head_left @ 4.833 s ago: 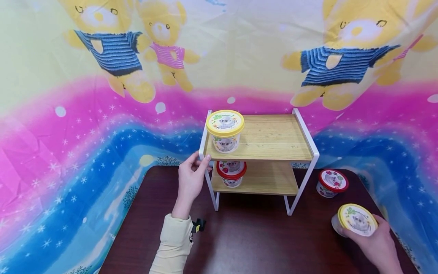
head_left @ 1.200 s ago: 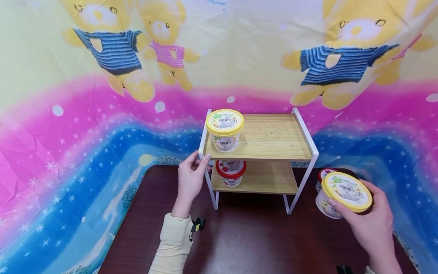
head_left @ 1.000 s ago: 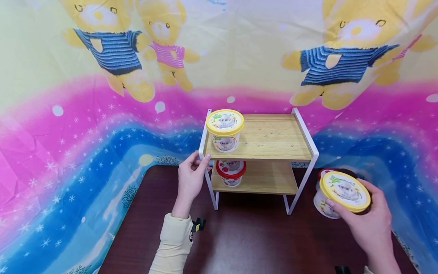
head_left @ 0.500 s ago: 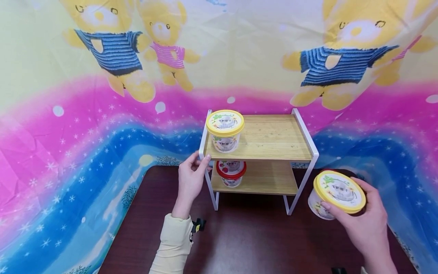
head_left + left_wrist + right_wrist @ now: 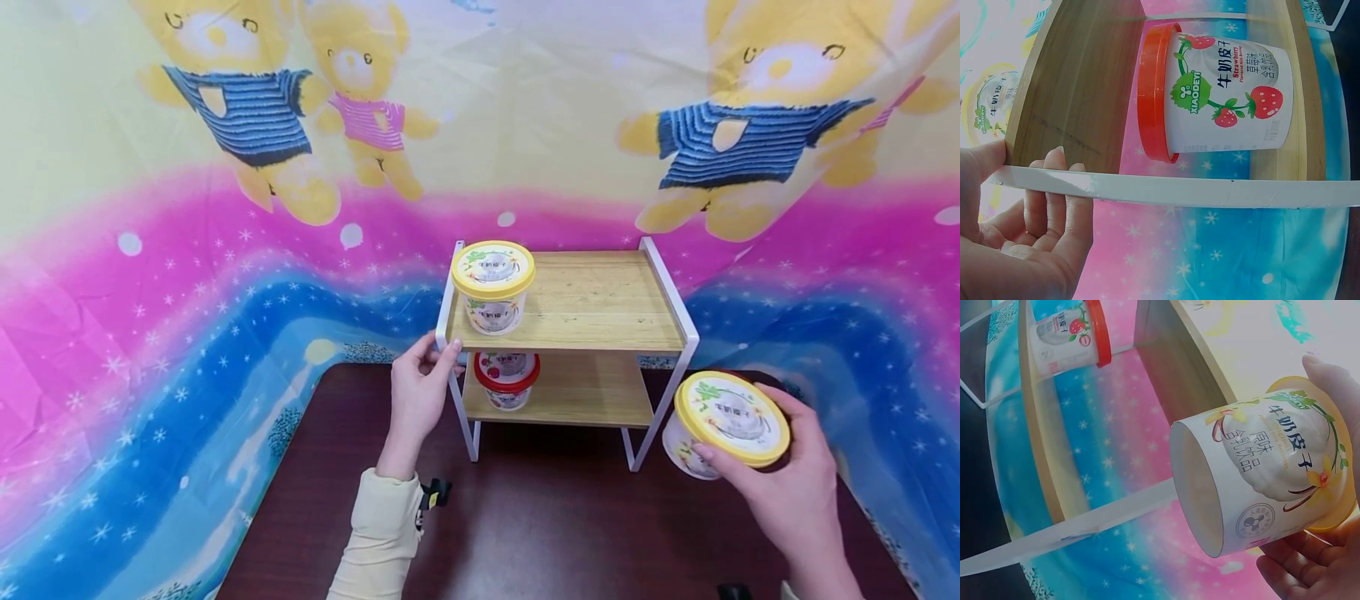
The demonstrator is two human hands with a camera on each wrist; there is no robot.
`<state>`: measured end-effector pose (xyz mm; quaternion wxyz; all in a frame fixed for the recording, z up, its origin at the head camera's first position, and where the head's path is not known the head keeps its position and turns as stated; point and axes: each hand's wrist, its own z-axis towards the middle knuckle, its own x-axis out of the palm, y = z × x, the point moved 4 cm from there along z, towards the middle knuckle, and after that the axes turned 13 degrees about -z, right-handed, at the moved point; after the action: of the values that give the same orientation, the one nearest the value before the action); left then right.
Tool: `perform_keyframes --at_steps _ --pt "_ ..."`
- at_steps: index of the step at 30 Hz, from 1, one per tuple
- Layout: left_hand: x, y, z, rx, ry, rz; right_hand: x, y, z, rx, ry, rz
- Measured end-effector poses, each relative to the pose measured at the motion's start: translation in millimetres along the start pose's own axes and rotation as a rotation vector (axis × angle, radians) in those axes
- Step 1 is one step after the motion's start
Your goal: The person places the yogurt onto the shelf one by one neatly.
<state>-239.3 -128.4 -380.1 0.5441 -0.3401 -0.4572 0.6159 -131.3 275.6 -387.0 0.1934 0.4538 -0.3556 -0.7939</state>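
Note:
My left hand [image 5: 420, 387] grips the front left corner of a small two-tier shelf rack [image 5: 592, 321]; in the left wrist view its thumb and fingers [image 5: 1057, 187] lie around the white frame. My right hand [image 5: 798, 487] holds a paper milk tub with a yellow lid [image 5: 731, 417], slightly tilted, to the right of the rack. The right wrist view shows that held tub's printed side [image 5: 1272, 456] and its base. Another yellow-lidded tub [image 5: 493, 287] stands at the left of the top shelf. Below it, a red-lidded strawberry tub [image 5: 507, 383] sits on the lower shelf.
The rack stands on a dark brown table [image 5: 540, 525], near its back edge. Behind the held tub, only a sliver of another red lid [image 5: 723, 372] shows. A printed cloth with bears [image 5: 247, 108] hangs behind and around the table.
My right hand lifted the yellow-lidded tub from the table's right side and carries it leftward, so it covers most of the red-lidded tub behind. My left hand stays on the rack.

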Motion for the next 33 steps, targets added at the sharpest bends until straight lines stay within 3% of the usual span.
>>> perform_keyframes --at_steps 13,20,33 --pt "-0.3 -0.8 1.3 0.005 0.005 -0.007 2 17 2 -0.085 -0.014 0.077" --pt "-0.2 -0.9 -0.4 -0.005 0.006 -0.008 3 24 2 -0.093 -0.002 0.072" --pt "-0.3 -1.0 -0.5 -0.004 0.006 -0.003 4 40 2 -0.182 -0.009 0.104"
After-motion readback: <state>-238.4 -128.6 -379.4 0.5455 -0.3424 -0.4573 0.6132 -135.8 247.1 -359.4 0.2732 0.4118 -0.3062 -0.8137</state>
